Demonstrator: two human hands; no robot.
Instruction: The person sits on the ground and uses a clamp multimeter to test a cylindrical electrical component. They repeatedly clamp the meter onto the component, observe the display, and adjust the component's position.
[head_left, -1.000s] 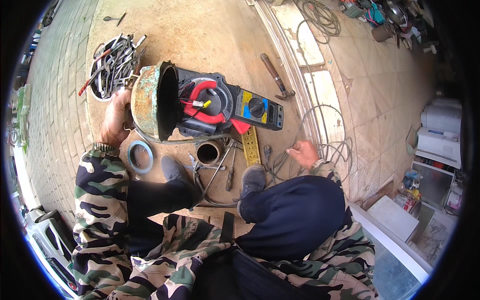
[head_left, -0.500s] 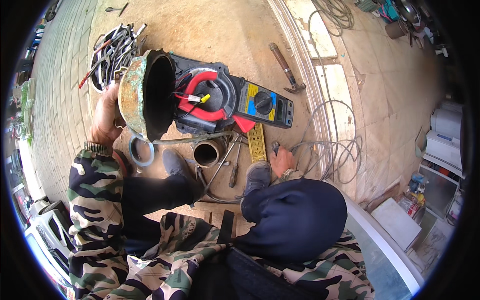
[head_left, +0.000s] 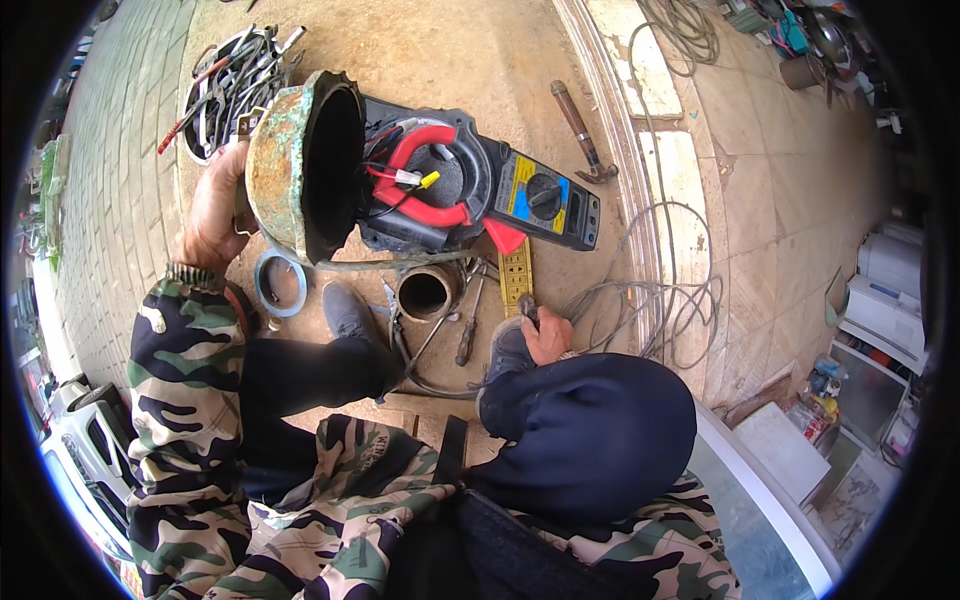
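Observation:
A rusty, green-patched housing (head_left: 280, 170) has my left hand (head_left: 215, 195) closed on its bracketed left side. Against its open end lies a black unit (head_left: 385, 235), with a clamp meter (head_left: 535, 210) on top and wires with white and yellow connectors (head_left: 425, 182) among the red jaws. My right hand (head_left: 545, 335) grips a dark plug (head_left: 528, 308) at the near end of a yellow power strip (head_left: 515, 275). Below the unit are an open pipe (head_left: 440, 293), a screwdriver (head_left: 465, 340) and, further left, a metal ring (head_left: 264, 285).
A tool-filled container (head_left: 225, 85) is at upper left. A hammer (head_left: 578, 130) lies right of the meter, beside metal rails (head_left: 625, 180). Loose cable (head_left: 660, 290) snakes toward the right. White appliances (head_left: 880, 310) stand at far right; a vehicle (head_left: 85, 450) is at lower left.
My right hand has moved leftward to the power strip and taken hold of the dark plug. My left hand keeps its hold on the housing. The view has shifted slightly.

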